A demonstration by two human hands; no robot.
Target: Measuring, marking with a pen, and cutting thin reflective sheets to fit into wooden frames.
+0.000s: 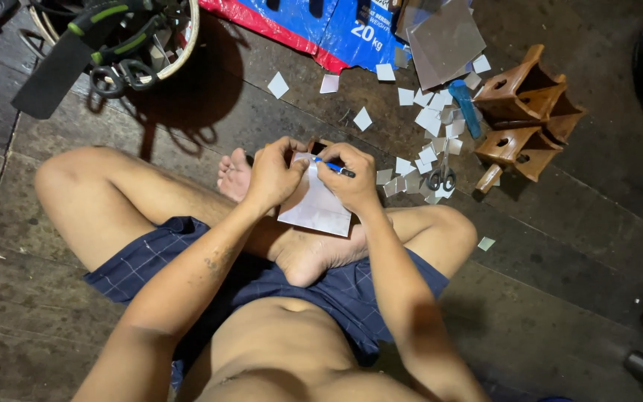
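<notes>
1. We see the left hand closed, pinching the top edge of a pale square sheet of thin shiny material and a small brown wooden piece behind it.
2. The right hand is closed round a blue pen, tip on the sheet's upper edge.
3. The sheet rests on the person's crossed foot, between both hands.
4. Right of the sheet: grey-handled scissors among small pale cut squares.
5. Further right of the sheet: stacked brown wooden holders and a blue tube.
</notes>
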